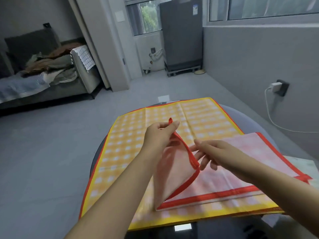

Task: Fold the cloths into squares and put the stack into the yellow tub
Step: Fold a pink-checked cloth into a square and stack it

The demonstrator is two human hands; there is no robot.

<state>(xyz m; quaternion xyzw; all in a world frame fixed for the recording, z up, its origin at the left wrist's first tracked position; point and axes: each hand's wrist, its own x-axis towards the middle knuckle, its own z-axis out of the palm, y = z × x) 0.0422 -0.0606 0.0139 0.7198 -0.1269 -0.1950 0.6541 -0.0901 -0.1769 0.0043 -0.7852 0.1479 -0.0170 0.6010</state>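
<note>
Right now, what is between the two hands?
In the head view, the red-bordered edge of the pink checked cloth rises between the left hand, which pinches its corner, and the right hand.

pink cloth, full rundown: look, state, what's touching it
The pink cloth is thin fabric, pale pink check with a red border and faint fold creases. It lies on top of the yellow cloth, toward the right side, overhanging it on the right. Its left edge is lifted and curled up off the surface. The left hand pinches the raised red hem near the corner; the right hand, fingers extended, reaches to the same hem lower down, though actual contact is unclear. The rest lies flat.
</note>
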